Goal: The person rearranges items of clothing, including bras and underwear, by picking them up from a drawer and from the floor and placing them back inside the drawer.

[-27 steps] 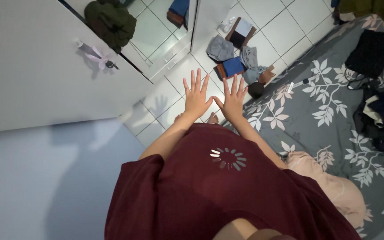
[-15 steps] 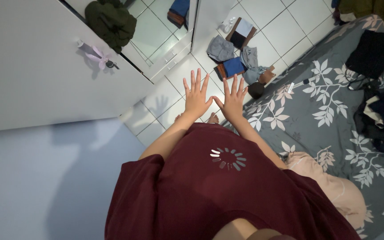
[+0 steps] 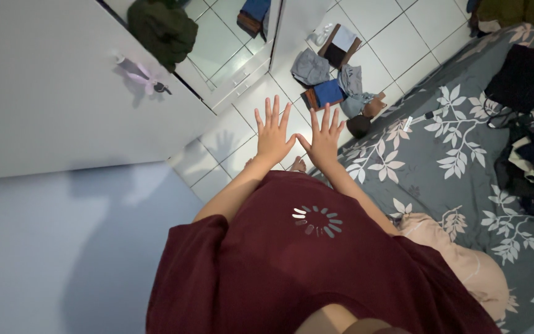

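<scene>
My left hand [image 3: 272,133] and my right hand [image 3: 324,139] are held out flat in front of me, backs up, fingers spread, thumbs almost touching. Neither holds anything. They hover over the white tiled floor [image 3: 230,133], beside the edge of a bed with a grey leaf-patterned cover [image 3: 440,154]. I wear a dark red shirt [image 3: 292,260]. My bare feet show just below the hands.
A white wardrobe door [image 3: 50,86] with a key and lilac ribbon [image 3: 146,77] stands at left. A pile of folded clothes [image 3: 332,80] lies on the floor ahead. Dark garments [image 3: 526,124] lie on the bed at right. A pink pillow [image 3: 465,260] sits near me.
The hands stay still; the view has shifted slightly, so the wardrobe and clothes sit a little further right and up.
</scene>
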